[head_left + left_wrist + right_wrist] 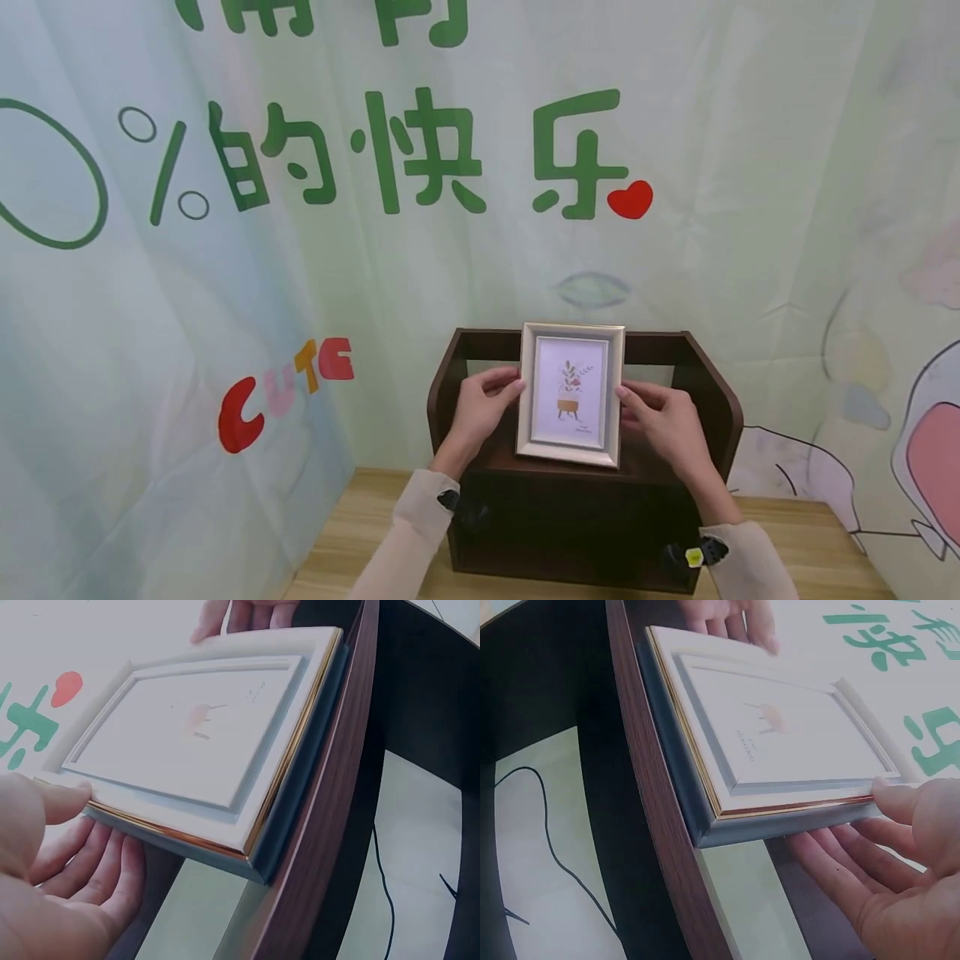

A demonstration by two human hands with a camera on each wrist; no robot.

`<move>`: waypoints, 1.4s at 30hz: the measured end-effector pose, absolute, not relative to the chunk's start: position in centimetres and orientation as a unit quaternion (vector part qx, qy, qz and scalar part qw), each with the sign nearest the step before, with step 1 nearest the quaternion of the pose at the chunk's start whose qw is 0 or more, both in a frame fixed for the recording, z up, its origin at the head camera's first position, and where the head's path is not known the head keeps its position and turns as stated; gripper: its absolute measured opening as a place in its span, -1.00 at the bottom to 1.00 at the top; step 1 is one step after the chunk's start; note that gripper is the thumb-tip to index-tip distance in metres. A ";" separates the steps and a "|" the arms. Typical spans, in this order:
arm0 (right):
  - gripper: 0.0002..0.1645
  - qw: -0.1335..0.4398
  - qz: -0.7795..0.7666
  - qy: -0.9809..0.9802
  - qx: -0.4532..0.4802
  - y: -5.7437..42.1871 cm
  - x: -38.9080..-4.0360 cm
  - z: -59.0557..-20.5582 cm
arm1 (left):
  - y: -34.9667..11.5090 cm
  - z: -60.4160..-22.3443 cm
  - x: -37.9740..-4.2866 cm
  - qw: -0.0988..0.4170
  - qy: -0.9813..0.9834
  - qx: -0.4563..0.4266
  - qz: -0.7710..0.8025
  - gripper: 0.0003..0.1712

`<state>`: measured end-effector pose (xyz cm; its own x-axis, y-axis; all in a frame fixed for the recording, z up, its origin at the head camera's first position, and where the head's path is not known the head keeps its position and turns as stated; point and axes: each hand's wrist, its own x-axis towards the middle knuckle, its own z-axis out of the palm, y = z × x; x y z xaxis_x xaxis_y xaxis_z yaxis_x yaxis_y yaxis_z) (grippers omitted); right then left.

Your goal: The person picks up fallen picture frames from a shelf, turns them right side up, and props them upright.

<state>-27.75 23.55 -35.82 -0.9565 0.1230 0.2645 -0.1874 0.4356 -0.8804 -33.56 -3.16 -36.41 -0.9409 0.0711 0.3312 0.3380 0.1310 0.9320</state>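
A picture frame point(571, 454) with a pale border and a drawing of a potted plant stands nearly upright on the upper shelf of a dark brown shelf unit point(570, 533). My left hand point(480, 408) pinches its left edge, thumb on the front and fingers behind. At the opposite edge my right hand point(669, 421) grips it the same way. In the left wrist view the frame's lower edge point(259, 870) lies at or very near the shelf board point(322, 825); whether it touches is hard to tell. Gold trim point(697, 780) runs round the frame in the right wrist view.
The unit has raised side panels point(712, 392) and a back rail point(652, 346). It stands on a wooden table point(810, 542). Behind hangs a pale printed curtain point(750, 208) with green characters. A thin black cable point(547, 832) shows through the unit's opening in the right wrist view.
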 end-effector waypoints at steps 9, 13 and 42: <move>-0.33 0.142 0.532 -0.834 0.024 23.2 -28.7 -36.1 | -3.7 -36.7 -33.2 0.118 -0.731 -0.128 -0.659 -0.63; -0.34 0.144 0.529 -0.836 0.024 23.2 -28.6 -36.0 | -3.6 -36.7 -33.5 0.118 -0.732 -0.126 -0.659 -0.63; 0.12 0.373 0.275 -0.875 0.140 30.6 -19.7 -31.6 | -14.3 -31.3 -26.5 0.406 -0.860 -0.262 -0.165 -0.47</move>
